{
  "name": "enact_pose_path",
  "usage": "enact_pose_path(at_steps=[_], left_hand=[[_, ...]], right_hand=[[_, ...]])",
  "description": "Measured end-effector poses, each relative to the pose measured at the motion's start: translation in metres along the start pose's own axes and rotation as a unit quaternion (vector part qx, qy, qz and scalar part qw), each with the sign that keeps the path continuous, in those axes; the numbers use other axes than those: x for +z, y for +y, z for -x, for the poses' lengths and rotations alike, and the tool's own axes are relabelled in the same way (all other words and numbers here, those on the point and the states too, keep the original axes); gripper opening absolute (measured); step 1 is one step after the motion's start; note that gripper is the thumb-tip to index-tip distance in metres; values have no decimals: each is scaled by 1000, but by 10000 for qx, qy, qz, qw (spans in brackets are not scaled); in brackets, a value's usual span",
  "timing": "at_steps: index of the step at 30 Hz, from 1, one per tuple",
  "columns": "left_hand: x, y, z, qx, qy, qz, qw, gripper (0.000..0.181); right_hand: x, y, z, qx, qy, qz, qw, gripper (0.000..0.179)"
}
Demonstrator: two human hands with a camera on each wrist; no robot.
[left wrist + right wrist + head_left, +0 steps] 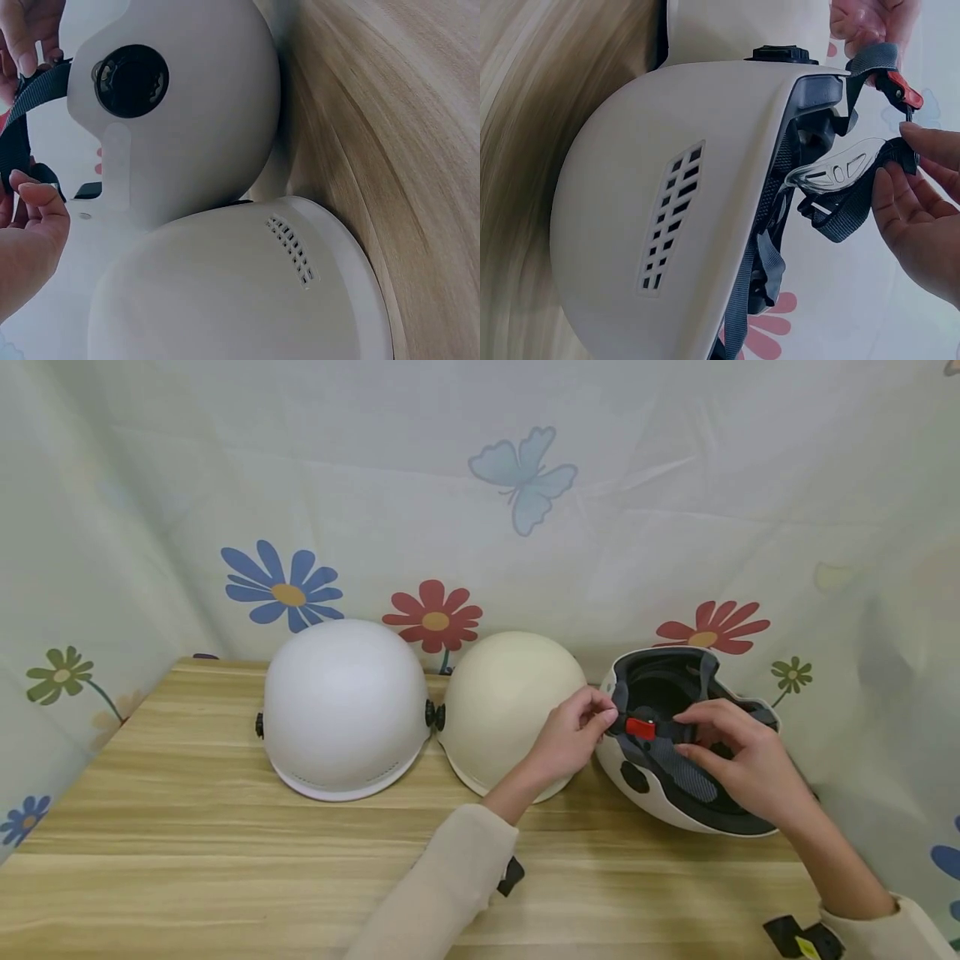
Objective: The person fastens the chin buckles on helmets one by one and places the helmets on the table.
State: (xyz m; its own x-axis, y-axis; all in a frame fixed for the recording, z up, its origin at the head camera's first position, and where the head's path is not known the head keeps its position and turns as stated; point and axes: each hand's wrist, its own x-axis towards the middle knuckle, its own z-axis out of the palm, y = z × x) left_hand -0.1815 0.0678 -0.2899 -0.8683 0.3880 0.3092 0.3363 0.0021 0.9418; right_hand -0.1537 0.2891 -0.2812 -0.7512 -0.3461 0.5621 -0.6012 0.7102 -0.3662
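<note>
A helmet with a white shell [663, 803] lies upturned at the right, its dark lining facing up. Over its opening runs a black chin strap [844, 214] with a red buckle [641, 728]. My left hand [567, 735] pinches the strap on the buckle's left side. On the other side, my right hand [738, 760] pinches the strap between thumb and fingers. In the right wrist view, the red buckle piece [906, 90] sits just beside my right fingertips. Whether the buckle's halves are joined, I cannot tell.
A cream helmet [502, 710] stands dome-up beside the upturned one, behind my left wrist. Further left stands a white helmet [345, 710], also dome-up. All rest on a wood-grain table [187, 827]. A flower-print curtain [600, 568] hangs close behind.
</note>
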Motion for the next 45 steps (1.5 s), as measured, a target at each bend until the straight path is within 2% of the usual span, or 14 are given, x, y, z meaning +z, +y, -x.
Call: enact_pose_path(at_steps=[7, 15, 22, 24, 32, 39, 45], left_hand=[[1, -1, 0, -113, 48, 129, 9998, 10], [3, -2, -2, -207, 58, 54, 9998, 10], [9, -31, -14, -234, -2, 124, 9997, 10], [9, -33, -15, -183, -42, 143, 9997, 10], [9, -35, -16, 31, -222, 87, 9997, 19], [8, -35, -16, -12, -353, 153, 9993, 20], [8, -37, -17, 37, -437, -19, 9990, 25]], right_hand=[[-1, -1, 0, -97, 55, -11, 9999, 43], [-2, -3, -2, -198, 120, 94, 9997, 42], [-2, -2, -1, -223, 81, 197, 9995, 43], [-2, -2, -1, -214, 76, 232, 9995, 42], [-2, -1, -1, -195, 11, 303, 9994, 43], [-3, -1, -1, -200, 6, 198, 9996, 44], [-3, 0, 0, -156, -47, 107, 9998, 42]])
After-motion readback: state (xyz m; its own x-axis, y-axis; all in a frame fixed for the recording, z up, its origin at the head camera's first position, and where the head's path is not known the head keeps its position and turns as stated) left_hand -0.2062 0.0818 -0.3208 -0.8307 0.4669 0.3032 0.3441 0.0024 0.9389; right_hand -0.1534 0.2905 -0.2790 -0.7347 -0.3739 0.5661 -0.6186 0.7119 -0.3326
